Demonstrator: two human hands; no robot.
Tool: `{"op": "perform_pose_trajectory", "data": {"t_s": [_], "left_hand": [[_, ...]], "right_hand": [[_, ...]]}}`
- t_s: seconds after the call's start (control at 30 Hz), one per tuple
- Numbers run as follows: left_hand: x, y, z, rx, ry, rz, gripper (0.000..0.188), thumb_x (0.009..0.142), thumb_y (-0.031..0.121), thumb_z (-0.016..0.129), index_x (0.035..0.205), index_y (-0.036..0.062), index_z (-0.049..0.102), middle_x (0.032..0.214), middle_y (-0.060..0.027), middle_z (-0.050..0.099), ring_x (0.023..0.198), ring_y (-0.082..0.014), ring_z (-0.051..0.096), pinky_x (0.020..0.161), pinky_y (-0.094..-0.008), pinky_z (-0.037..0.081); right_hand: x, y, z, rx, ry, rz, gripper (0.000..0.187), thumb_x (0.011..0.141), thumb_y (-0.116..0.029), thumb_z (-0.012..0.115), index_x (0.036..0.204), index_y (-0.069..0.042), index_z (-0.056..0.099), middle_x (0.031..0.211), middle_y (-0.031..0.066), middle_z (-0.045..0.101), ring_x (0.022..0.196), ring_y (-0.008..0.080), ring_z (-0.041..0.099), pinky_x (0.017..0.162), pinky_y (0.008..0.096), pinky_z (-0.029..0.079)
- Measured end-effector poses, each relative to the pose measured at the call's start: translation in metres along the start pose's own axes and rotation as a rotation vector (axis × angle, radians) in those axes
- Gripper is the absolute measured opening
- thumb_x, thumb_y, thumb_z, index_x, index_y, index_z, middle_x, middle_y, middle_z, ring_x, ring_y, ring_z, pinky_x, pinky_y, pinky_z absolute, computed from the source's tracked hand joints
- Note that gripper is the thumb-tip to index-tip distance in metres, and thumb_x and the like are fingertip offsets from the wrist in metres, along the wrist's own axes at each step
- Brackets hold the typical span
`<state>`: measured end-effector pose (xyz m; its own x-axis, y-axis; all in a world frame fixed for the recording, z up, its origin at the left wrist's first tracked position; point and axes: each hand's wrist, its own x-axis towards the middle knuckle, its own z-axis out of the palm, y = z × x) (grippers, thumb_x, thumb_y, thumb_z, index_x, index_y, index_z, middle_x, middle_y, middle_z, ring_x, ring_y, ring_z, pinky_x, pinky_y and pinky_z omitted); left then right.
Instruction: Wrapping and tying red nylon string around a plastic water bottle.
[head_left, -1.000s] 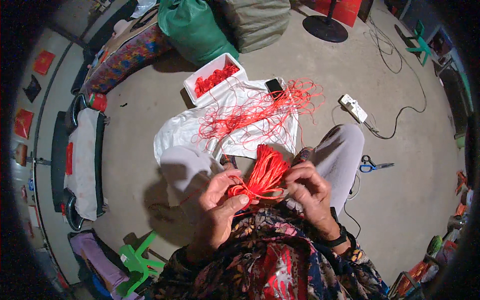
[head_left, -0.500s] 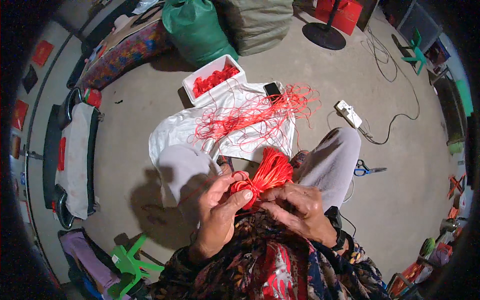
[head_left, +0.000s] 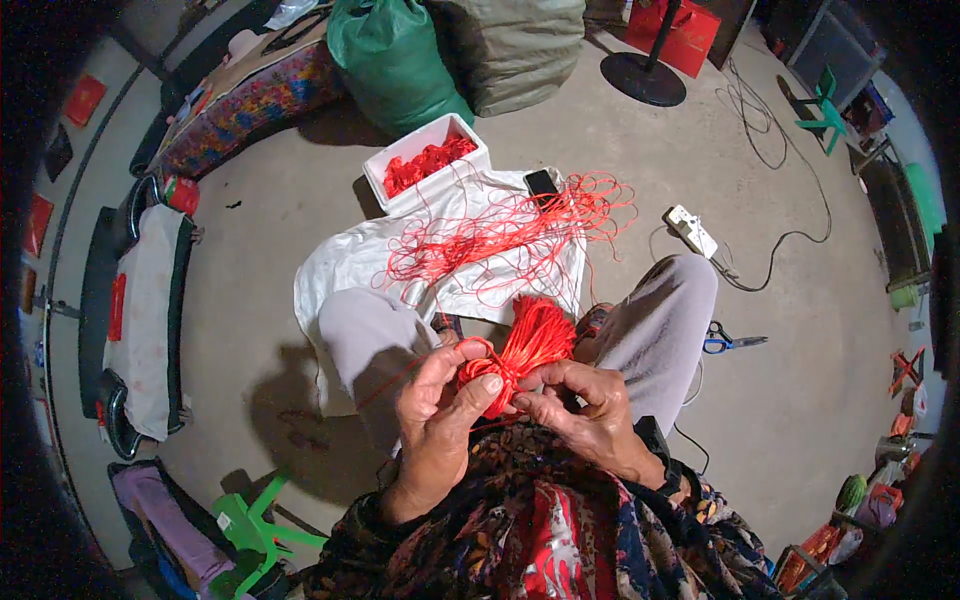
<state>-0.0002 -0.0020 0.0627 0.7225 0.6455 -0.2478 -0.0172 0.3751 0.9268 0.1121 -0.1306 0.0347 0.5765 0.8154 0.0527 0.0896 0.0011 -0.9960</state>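
Between my two hands, over my lap, is a red cord tassel (head_left: 532,338), its strands fanning up and away from me and its rounded head toward me. My left hand (head_left: 440,405) is closed on the head, thumb on the near side. Pinched at the tassel's tied neck, my right hand (head_left: 580,405) has its thumb and forefinger together; a thin cord may be between them, too small to make out. Beyond my knees a loose tangle of red cord (head_left: 450,250) lies on a white cloth (head_left: 340,255).
A white box (head_left: 470,165) of red pieces stands behind the cloth, beside a phone (head_left: 541,186). To the right lie blue-handled scissors (head_left: 735,342) and a power strip (head_left: 690,230) with its cable. A green stool (head_left: 255,530) stands at lower left. Large sacks (head_left: 395,65) are at the back.
My right thumb and forefinger have drawn together at the tassel's neck, and that hand has turned slightly. My left hand keeps its hold. The view has shifted a little.
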Motion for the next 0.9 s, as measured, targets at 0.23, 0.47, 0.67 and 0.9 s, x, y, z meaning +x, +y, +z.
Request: {"op": "perform_pose_trajectory", "data": {"t_s": [0.23, 0.47, 0.67, 0.9], "left_hand": [[0.001, -0.010, -0.005, 0.111, 0.021, 0.116, 0.030, 0.088, 0.006, 0.065, 0.114, -0.0066, 0.055, 0.094, -0.0074, 0.063, 0.078, -0.0109, 0.061, 0.072, -0.0241, 0.051], [0.004, -0.009, -0.008, 0.114, 0.005, 0.052, 0.027, 0.088, 0.007, 0.065, 0.111, -0.0057, 0.058, 0.094, -0.0066, 0.063, 0.079, -0.0098, 0.060, 0.073, -0.0233, 0.050], [0.004, -0.015, -0.011, 0.146, 0.012, 0.081, 0.028, 0.089, 0.008, 0.065, 0.112, -0.0063, 0.058, 0.094, -0.0061, 0.063, 0.081, -0.0091, 0.059, 0.072, -0.0239, 0.050], [0.002, -0.006, -0.008, 0.115, 0.002, 0.051, 0.028, 0.089, 0.008, 0.064, 0.111, -0.0086, 0.058, 0.092, -0.0092, 0.064, 0.078, -0.0126, 0.063, 0.070, -0.0257, 0.054]], "right_hand": [[-0.002, -0.002, -0.004, 0.208, -0.083, 0.153, 0.009, 0.084, -0.010, 0.069, 0.084, -0.002, 0.065, 0.076, -0.0030, 0.061, 0.071, 0.0043, 0.051, 0.064, 0.0229, 0.043], [-0.014, 0.002, -0.019, 0.407, -0.191, 0.338, 0.012, 0.086, -0.014, 0.069, 0.087, -0.002, 0.064, 0.078, -0.0042, 0.060, 0.073, 0.0040, 0.052, 0.068, 0.0217, 0.044], [-0.012, 0.001, -0.020, 0.310, -0.234, 0.333, 0.015, 0.088, -0.016, 0.068, 0.091, -0.002, 0.066, 0.080, -0.0025, 0.063, 0.075, 0.0048, 0.054, 0.069, 0.0231, 0.045], [-0.011, 0.000, -0.026, -0.064, -0.089, 0.182, 0.021, 0.089, -0.019, 0.066, 0.089, 0.002, 0.065, 0.076, 0.0062, 0.063, 0.070, 0.0113, 0.057, 0.063, 0.0277, 0.046]]}}
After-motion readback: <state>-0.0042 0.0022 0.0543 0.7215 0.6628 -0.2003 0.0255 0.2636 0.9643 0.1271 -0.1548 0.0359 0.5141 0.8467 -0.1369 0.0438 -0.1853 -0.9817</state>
